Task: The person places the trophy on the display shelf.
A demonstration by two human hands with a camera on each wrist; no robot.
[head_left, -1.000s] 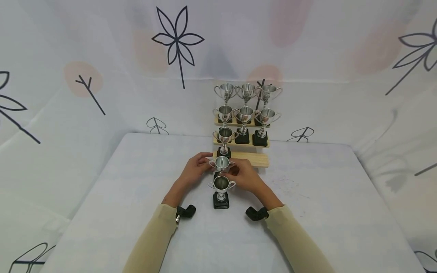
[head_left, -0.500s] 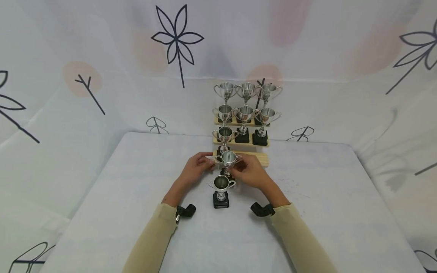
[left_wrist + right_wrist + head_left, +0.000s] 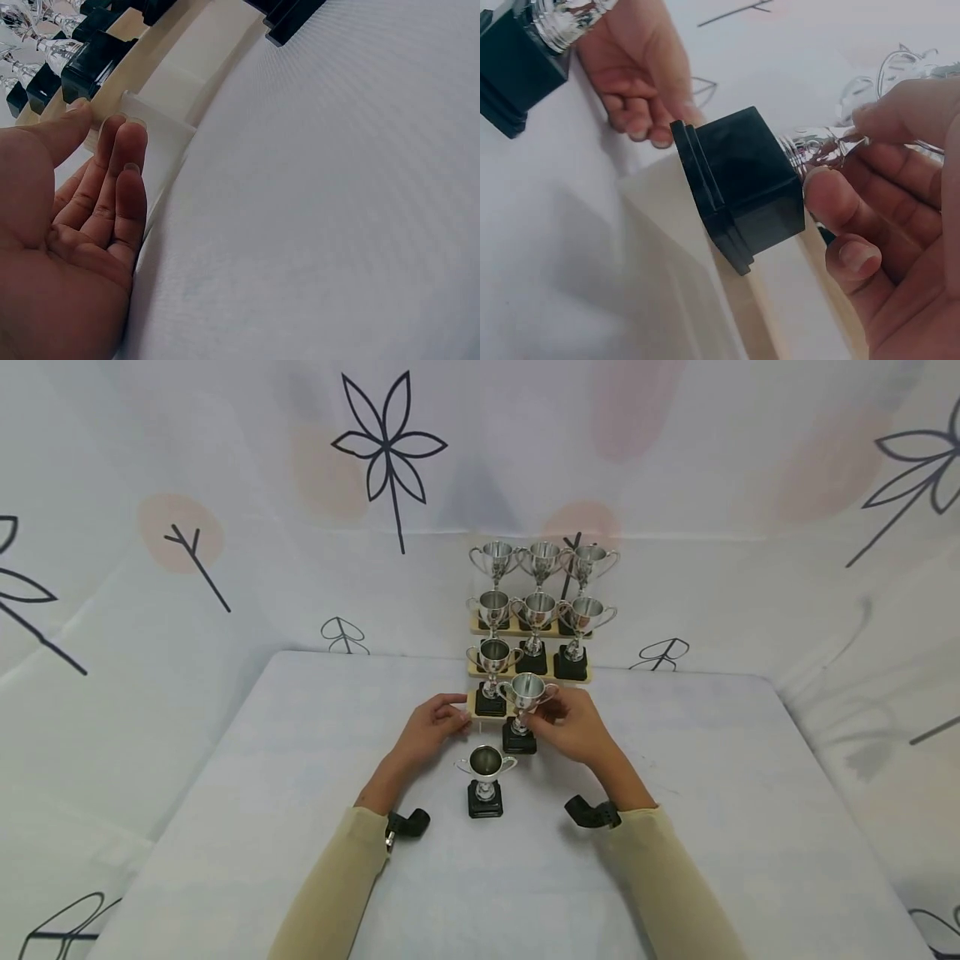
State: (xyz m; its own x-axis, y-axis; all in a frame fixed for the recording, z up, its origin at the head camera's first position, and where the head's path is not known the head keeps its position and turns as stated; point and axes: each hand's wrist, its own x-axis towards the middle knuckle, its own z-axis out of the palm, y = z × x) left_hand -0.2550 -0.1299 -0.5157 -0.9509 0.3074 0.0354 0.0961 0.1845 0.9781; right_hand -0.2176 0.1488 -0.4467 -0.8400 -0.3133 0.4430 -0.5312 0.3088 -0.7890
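My right hand (image 3: 573, 727) pinches a small silver trophy cup (image 3: 527, 691) by its stem, and its black base (image 3: 742, 180) hangs in front of the lowest step. The cup is upright in the head view. My left hand (image 3: 430, 727) grips the left end of a stepped wooden stand (image 3: 116, 86), its thumb on the edge of the lowest board. On that board's left end stands another trophy (image 3: 491, 700). A further trophy (image 3: 486, 799) stands on the table, in front of the stand and between my forearms.
Several trophies fill the upper steps, among them a middle-step trophy (image 3: 573, 652) at the right and a top-step trophy (image 3: 542, 560). White cloth covers the table (image 3: 262, 760). Behind the stand hangs a patterned white backdrop (image 3: 247, 468).
My right hand has lifted the trophy from behind the front one and carried it right and toward the stand. My left hand has stayed at the stand's left end.
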